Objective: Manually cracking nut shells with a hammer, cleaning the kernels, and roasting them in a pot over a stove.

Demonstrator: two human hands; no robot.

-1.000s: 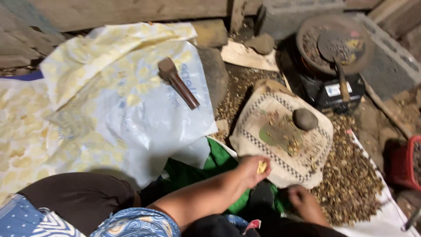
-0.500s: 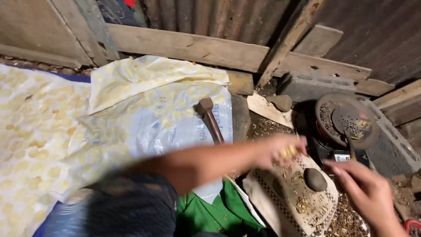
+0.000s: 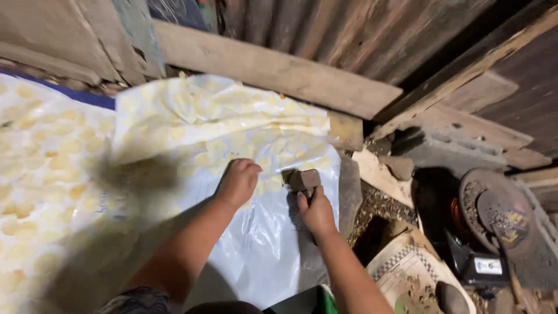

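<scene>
Both hands have moved off the woven mat and now sit up on the white plastic sheet. The right hand grips the handle of the hammer, fingers wrapped around it just below the blocky brown head, which rests on the sheet near its right edge. The left hand lies beside it, fingers curled into a loose fist against the sheet; whether it holds anything cannot be told. A yellow-patterned cloth is spread behind the hands, under the wooden plank. At lower right, the mat carries a dark round stone, next to a round metal pan.
</scene>
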